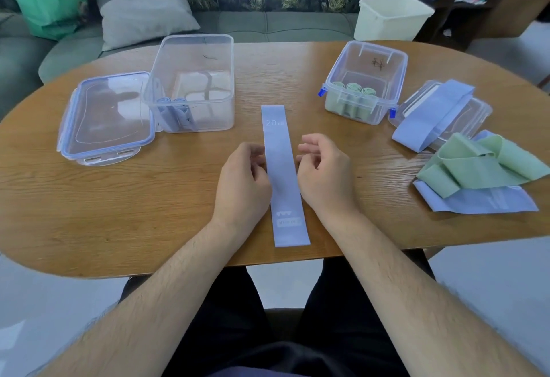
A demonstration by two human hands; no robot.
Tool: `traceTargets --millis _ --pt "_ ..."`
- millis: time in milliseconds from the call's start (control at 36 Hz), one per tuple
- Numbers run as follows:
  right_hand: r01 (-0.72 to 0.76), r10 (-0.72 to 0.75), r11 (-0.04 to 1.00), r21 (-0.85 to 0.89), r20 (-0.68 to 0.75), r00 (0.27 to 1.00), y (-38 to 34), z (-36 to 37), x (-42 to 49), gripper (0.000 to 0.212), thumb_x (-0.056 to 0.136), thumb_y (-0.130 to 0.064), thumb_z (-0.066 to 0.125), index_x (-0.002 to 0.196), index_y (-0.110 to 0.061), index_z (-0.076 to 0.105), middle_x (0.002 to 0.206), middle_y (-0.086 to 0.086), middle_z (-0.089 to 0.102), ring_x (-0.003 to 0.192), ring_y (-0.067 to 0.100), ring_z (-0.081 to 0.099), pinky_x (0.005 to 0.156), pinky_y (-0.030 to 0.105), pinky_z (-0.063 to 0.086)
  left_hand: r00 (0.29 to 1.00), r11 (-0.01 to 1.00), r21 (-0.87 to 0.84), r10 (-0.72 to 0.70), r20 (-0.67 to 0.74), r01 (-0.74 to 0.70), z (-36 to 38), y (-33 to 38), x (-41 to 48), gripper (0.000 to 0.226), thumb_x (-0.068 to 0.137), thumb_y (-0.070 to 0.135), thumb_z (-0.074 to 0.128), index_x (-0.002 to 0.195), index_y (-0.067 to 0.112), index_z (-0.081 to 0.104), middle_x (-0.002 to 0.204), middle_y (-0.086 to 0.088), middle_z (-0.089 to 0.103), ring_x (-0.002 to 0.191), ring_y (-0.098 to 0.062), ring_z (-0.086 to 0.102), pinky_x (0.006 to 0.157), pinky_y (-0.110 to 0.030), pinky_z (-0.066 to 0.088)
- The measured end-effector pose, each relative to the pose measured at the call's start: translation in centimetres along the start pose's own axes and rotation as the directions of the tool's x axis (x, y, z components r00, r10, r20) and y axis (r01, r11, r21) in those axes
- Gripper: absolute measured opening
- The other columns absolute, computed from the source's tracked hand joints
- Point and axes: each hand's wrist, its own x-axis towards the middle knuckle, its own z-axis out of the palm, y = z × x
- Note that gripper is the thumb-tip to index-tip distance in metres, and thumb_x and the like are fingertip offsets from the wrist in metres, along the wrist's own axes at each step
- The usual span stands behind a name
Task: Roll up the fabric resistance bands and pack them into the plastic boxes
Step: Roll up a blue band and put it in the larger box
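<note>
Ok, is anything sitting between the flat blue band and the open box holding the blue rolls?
Nothing visible. The blue band lies flat between the left hand and right hand, and only bare table separates it from the open box on the left. Its lid lies off on the box's far side.

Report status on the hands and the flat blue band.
Left hand and right hand loosely curled beside blue band, gripping nothing. Band flat, unrolled. Left box holds blue rolls, lid off. Nothing between band and that box.
</note>
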Motion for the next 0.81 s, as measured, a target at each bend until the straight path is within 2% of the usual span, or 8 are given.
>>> traceTargets --millis 111,167,194,361,472,611,722,806 --pt "-0.003 0.002 1.000 0.013 0.063 0.998 -0.5 -0.5 -0.8 0.037 0.091 0.000 0.046 0.119 -0.016 0.066 0.110 -0.008 0.069 0.100 0.003 0.067 0.080 0.006 0.048 0.998 0.998 -0.043 -0.035 0.048 0.037 0.1 0.1 -0.8 0.035 0.093 -0.001 0.047 0.122 0.012 0.061 0.113 0.007 0.065 0.109 -0.008 0.060 0.089 -0.007 0.042" --pt "-0.022 0.019 0.999 0.046 0.082 0.996 -0.8 -0.7 -1.2 0.038 0.090 0.001 0.048 0.120 -0.016 0.066 0.109 -0.010 0.067 0.101 0.001 0.066 0.080 0.004 0.047 0.995 0.993 -0.088 -0.076 0.062 0.081 -0.1 0.4 -0.8 0.035 0.093 0.000 0.047 0.121 0.014 0.061 0.114 0.008 0.066 0.111 -0.007 0.061 0.095 -0.017 0.048" --pt "-0.044 0.038 0.997 0.071 0.081 0.996 -0.9 -0.8 -1.4 0.038 0.091 0.000 0.048 0.121 -0.015 0.065 0.110 -0.009 0.068 0.102 0.001 0.065 0.082 0.004 0.048 0.993 0.988 -0.110 -0.100 0.065 0.107 -0.2 0.6 -0.7 0.033 0.093 0.001 0.047 0.119 0.016 0.061 0.113 0.009 0.066 0.110 -0.006 0.061 0.096 -0.020 0.049" --pt "-0.214 0.189 0.961 0.173 0.147 0.971 -1.4 -1.8 -3.2 0.038 0.093 -0.005 0.050 0.126 -0.018 0.063 0.116 -0.011 0.066 0.109 -0.001 0.062 0.090 0.008 0.047 0.975 0.957 -0.199 -0.196 0.104 0.213 -1.1 1.1 -1.9 0.029 0.093 0.001 0.054 0.106 0.027 0.058 0.099 0.023 0.062 0.091 0.020 0.057 0.073 0.002 0.040" --pt "-0.291 0.240 0.932 0.214 0.233 0.942 -1.2 -2.3 -3.9 0.037 0.094 -0.004 0.053 0.125 -0.021 0.063 0.111 -0.018 0.065 0.109 -0.001 0.063 0.096 0.019 0.050 0.956 0.939 -0.212 -0.235 0.177 0.270 -1.2 1.1 -2.9 0.031 0.094 0.004 0.055 0.113 0.028 0.058 0.109 0.018 0.064 0.105 0.009 0.059 0.074 0.000 0.043" --pt "-0.369 0.287 0.892 0.261 0.303 0.909 -2.0 -3.0 -3.5 0.035 0.093 0.000 0.054 0.113 -0.028 0.062 0.109 -0.017 0.067 0.108 0.000 0.065 0.091 0.018 0.050 0.930 0.903 -0.258 -0.289 0.226 0.344 -1.5 1.5 -2.9 0.036 0.093 0.003 0.055 0.119 0.027 0.060 0.120 0.013 0.065 0.117 -0.002 0.059 0.097 -0.024 0.049" --pt "-0.455 0.363 0.854 0.251 0.340 0.868 -2.1 -3.7 -3.8 0.038 0.091 -0.005 0.053 0.124 -0.020 0.063 0.116 -0.006 0.069 0.110 0.010 0.066 0.100 0.034 0.054 0.914 0.884 -0.257 -0.339 0.223 0.390 -2.0 1.7 -3.4 0.036 0.091 0.004 0.055 0.121 0.023 0.062 0.116 0.012 0.067 0.112 -0.003 0.061 0.094 -0.024 0.050" --pt "-0.485 0.375 0.845 0.226 0.398 0.837 -2.3 -4.2 -4.3 0.036 0.092 -0.005 0.053 0.123 -0.022 0.062 0.119 -0.005 0.068 0.109 0.011 0.067 0.100 0.035 0.055 0.899 0.880 -0.223 -0.368 0.237 0.419 -2.2 2.0 -3.8 0.035 0.091 0.006 0.056 0.120 0.023 0.063 0.112 0.010 0.067 0.108 -0.005 0.062 0.085 -0.021 0.049"
